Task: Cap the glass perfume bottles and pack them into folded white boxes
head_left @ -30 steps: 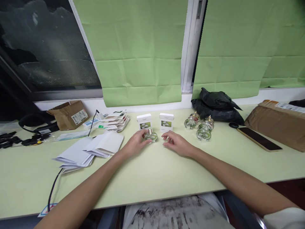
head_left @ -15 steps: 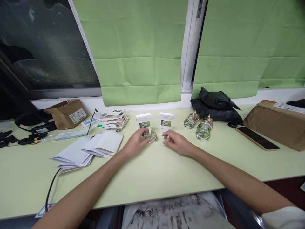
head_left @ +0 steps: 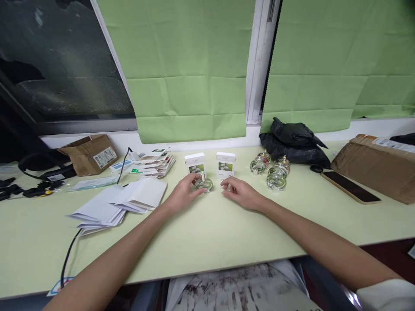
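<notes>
A pale green table (head_left: 207,235) is seen from above, with two bare arms reaching away from the camera.

The left hand (head_left: 182,195) is closed lightly around a small glass bottle (head_left: 205,184), which stands on the table near the middle, just in front of the left white box (head_left: 195,163). The bottle's left side is hidden by the fingers (head_left: 191,180); its cap is hard to make out.

The right hand (head_left: 242,195) is laid palm-down just right of the bottle, apart from it, below the right white box (head_left: 225,164). Its fingers are loosely curled with the tips close together; whether anything is pinched between them cannot be told.

To the right, a cluster of round glass bottles (head_left: 271,171) is set in front of a crumpled black bag (head_left: 293,142). Farther right, a dark phone (head_left: 350,187) lies beside a brown parcel (head_left: 376,168), which is cut off at the edge.

To the left, white envelopes (head_left: 118,202) are fanned out, with printed flat packs (head_left: 156,161) and a brown carton (head_left: 91,153) behind them. A black cable (head_left: 69,257) runs off the near edge. Print on the boxes is too small to read.
</notes>
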Motion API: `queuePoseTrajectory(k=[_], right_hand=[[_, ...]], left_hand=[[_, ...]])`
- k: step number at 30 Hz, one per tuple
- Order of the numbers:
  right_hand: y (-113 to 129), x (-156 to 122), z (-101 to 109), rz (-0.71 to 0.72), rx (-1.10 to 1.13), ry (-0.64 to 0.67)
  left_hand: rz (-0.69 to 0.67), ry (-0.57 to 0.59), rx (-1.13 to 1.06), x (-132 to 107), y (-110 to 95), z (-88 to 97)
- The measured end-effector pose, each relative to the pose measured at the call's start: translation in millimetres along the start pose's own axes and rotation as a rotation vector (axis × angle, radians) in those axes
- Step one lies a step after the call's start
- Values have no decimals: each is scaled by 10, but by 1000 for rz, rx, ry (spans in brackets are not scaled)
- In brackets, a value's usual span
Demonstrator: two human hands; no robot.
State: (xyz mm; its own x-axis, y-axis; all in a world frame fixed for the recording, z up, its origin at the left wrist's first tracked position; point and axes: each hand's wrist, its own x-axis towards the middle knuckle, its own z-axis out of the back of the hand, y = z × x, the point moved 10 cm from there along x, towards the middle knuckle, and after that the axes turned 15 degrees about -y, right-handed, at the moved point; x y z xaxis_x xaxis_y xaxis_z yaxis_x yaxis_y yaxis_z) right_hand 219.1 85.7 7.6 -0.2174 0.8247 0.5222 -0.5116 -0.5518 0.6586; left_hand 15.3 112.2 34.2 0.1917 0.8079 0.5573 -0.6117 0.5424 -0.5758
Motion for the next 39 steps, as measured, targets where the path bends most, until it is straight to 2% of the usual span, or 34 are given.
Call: queuePoseTrajectory(k=[10, 13, 16, 18, 20, 24, 27, 30, 34, 39], right_hand=[[20, -6, 5, 17, -20, 9], [53, -9, 36, 36, -36, -5], [132, 1, 110, 67, -73, -38], [242, 32, 234, 123, -130, -84], [399, 79, 449, 211, -222, -160], [586, 142, 1113, 260, -422, -342], [486, 62, 1625, 172, -537, -431], [212, -137, 1979, 73, -625, -470], [-268, -421, 2145, -68, -632, -467], [-646, -598, 2098, -212, -580, -426]], left_hand=[[29, 8, -19, -44, 32, -96], [8, -56, 6, -36, -5, -14], [-47, -161, 30, -24, -136, 136], [-90, -245, 43, -23, -246, 259], [-127, -326, 42, -33, -342, 375], [-259, -414, -6, -103, -524, 471], [-378, -379, -74, -189, -662, 394], [-444, -287, -126, -268, -772, 264], [-495, -240, -110, -331, -858, 193], [-511, -250, -67, -325, -810, 202]])
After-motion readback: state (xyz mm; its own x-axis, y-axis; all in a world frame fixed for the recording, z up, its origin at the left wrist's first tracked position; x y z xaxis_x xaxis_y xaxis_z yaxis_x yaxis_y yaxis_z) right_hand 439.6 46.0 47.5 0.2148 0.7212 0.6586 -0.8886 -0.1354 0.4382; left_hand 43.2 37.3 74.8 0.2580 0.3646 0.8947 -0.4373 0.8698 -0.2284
